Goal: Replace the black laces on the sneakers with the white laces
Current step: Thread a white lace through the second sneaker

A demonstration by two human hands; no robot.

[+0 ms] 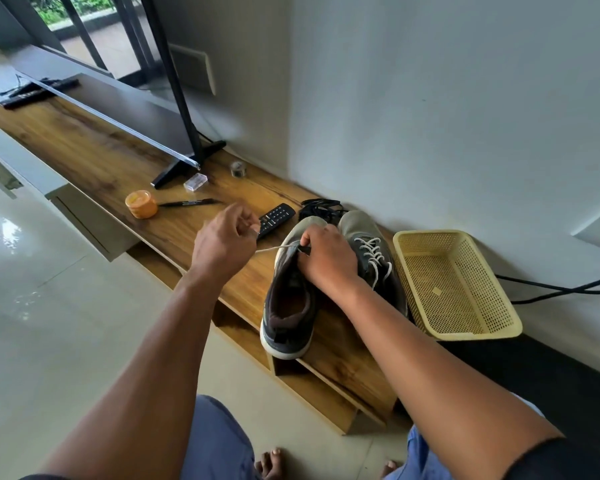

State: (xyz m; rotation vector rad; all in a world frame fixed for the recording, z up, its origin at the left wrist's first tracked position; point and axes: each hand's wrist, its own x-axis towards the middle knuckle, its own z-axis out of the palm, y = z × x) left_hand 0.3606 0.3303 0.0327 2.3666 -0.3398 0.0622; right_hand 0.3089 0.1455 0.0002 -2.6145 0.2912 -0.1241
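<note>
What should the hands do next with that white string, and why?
Probably keep pulling: the left hand pinches the thin white lace, stretched taut from the near grey canvas sneaker, which the right hand grips at its front. Drawing it through would seat it for the next eyelet.

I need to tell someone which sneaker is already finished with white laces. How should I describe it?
Look at the long wooden shelf against the wall, then find the yellow basket at its right end. Two grey sneakers stand just left of it. The finished sneaker is the one right next to the basket, with white laces crisscrossed, unlike the other sneaker.
</note>
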